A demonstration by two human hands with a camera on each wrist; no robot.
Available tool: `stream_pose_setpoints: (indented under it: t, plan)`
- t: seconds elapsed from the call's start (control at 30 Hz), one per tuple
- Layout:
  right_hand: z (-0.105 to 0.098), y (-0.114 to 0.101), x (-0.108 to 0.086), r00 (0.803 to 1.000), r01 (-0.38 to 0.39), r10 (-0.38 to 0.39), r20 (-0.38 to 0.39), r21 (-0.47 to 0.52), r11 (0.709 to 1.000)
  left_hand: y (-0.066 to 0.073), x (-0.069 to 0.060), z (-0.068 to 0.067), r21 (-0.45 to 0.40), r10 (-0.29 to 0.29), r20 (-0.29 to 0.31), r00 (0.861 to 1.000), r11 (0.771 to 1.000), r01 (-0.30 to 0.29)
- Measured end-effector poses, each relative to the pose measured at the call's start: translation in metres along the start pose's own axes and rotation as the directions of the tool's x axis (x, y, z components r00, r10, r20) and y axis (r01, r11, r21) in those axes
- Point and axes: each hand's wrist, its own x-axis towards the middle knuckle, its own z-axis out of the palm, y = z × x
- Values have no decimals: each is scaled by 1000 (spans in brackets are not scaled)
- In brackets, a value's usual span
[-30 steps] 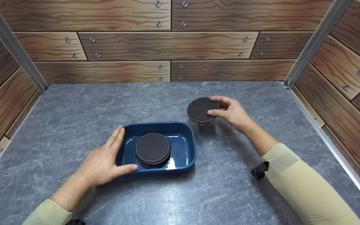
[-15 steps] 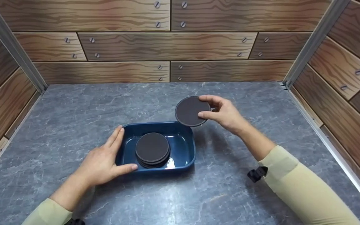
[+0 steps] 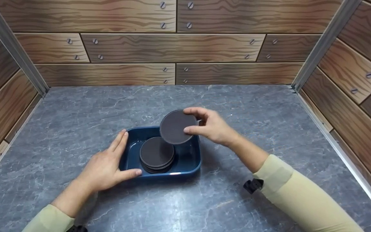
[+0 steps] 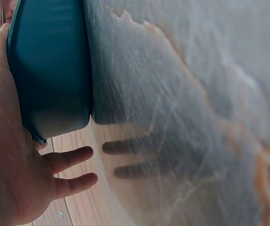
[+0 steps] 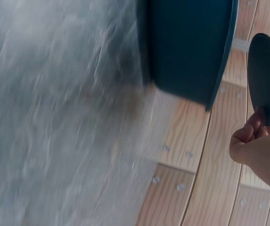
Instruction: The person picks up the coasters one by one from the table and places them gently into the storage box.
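My right hand (image 3: 216, 129) pinches a round black coaster (image 3: 175, 127) between thumb and fingers, with the disc tilted. It hangs over the back right part of a blue rectangular baking dish (image 3: 188, 159). Inside the dish lies a stack of similar coasters (image 3: 156, 152), its top partly overlapped by the held one. At the dish's left end rests my left hand (image 3: 103, 169), its thumb on the near rim and its fingers reaching the far left corner. In the left wrist view, two straight fingers (image 4: 73, 185) stand off from the dish.
A grey marble-patterned tabletop (image 3: 179, 209) bears the dish. Wood-patterned walls (image 3: 127, 48) with printed screws close it off at the back and both sides. Metal posts (image 3: 324, 45) stand in the back corners.
My right hand has carried the coaster leftward and nearer, from beyond the dish's back right corner to above the dish. The left hand and the dish have kept their places.
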Motion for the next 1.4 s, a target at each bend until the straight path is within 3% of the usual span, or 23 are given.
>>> stream_pose_setpoints:
  t: [0.37, 0.7, 0.83, 1.0, 1.07, 1.3, 1.4]
  plan:
    - [41, 2, 5, 993, 8, 2, 119, -83, 997, 1, 0, -1, -11, 13, -11, 1000, 1000, -14]
    - [58, 13, 7, 984, -10, 43, 171, -194, 981, 3, -1, -1, -6, 5, 4, 1000, 1000, -5]
    - [60, 11, 5, 983, 21, 40, 181, -324, 946, 5, 0, -2, -4, 3, 18, 1000, 1000, -3]
    - [60, 8, 0, 977, 92, 31, 213, -544, 834, 7, 3, -4, 4, 3, 43, 999, 1000, -4]
    - [60, 8, -2, 976, 111, 22, 217, -581, 806, 8, 4, -5, 9, 4, 46, 999, 1000, -5]
    - [41, -2, -10, 994, 88, -33, 107, -565, 821, 8, 4, -11, 27, 13, 24, 1000, 1000, -14]
    - [23, -7, -13, 998, 66, -52, 41, -597, 800, 9, 7, -22, 48, 3, 9, 1000, 999, -3]
